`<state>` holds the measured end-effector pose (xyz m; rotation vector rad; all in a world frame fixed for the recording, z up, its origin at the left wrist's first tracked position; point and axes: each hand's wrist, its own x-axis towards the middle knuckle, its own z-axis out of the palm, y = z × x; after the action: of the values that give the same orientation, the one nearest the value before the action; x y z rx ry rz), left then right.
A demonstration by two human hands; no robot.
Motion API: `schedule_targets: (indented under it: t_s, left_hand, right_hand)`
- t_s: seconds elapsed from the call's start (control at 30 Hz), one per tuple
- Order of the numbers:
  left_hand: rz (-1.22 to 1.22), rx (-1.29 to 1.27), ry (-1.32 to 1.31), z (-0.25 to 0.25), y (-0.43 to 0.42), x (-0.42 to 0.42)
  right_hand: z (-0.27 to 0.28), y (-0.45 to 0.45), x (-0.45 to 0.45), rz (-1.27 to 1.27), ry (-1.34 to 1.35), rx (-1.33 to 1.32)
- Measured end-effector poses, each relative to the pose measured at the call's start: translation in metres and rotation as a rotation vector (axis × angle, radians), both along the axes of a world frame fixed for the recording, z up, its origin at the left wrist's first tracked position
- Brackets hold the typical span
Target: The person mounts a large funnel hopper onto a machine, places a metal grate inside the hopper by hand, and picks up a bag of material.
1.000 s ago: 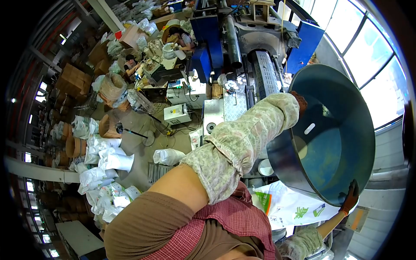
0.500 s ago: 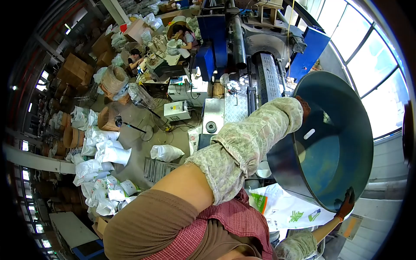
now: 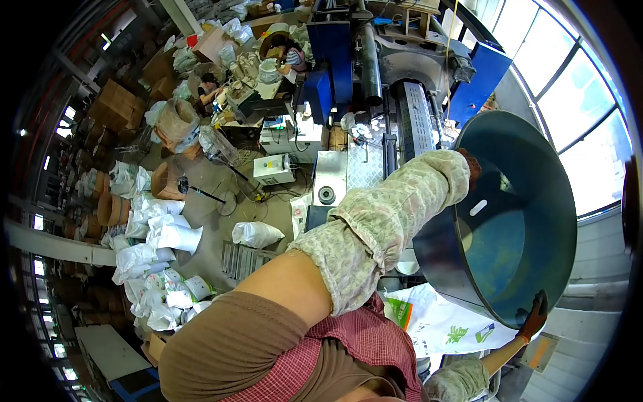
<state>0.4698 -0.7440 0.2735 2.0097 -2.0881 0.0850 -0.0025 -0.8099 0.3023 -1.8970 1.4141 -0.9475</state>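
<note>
A large dark blue-green drum (image 3: 516,221) is tipped with its wide mouth facing me, an elongated slot showing inside. My left hand (image 3: 471,167), in a reddish-brown glove, grips the drum's upper left rim; the patterned sleeve hides part of it. Lower right, my right hand (image 3: 534,317), in a dark-palmed reddish glove, holds the bottom rim with its fingers over the edge. Below the drum lies a white sack (image 3: 442,321) with green print. Beside the drum's left side is a white round container (image 3: 408,262), partly covered by my sleeve.
Blue machinery with a slotted metal part (image 3: 415,120) stands beyond my left arm. A white box (image 3: 272,169) and a white sack (image 3: 257,234) are on the floor. Piled sacks (image 3: 175,234) lie at the left. Two people (image 3: 292,56) sit at a cluttered bench. Windows line the right.
Since a second ago the view has shifted slightly, so the background sits a little differently. Both hands keep their hold on the drum, which looks nearly still.
</note>
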Motion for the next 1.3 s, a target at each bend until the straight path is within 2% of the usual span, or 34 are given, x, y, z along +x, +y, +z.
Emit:
schedule_targets:
  t_s: [0.07, 0.7, 1.3]
  left_hand:
    - [-0.018, -0.043, 0.009, 0.000, 0.002, 0.000]
    - [0.017, 0.121, 0.001, 0.013, 0.008, -0.003]
    - [0.024, 0.161, -0.008, 0.020, 0.010, -0.004]
  right_hand:
    - [-0.004, -0.005, -0.006, 0.040, 0.082, -0.035]
    - [-0.010, -0.009, -0.012, 0.019, 0.107, -0.013]
    - [0.008, 0.008, 0.009, -0.011, 0.008, 0.058]
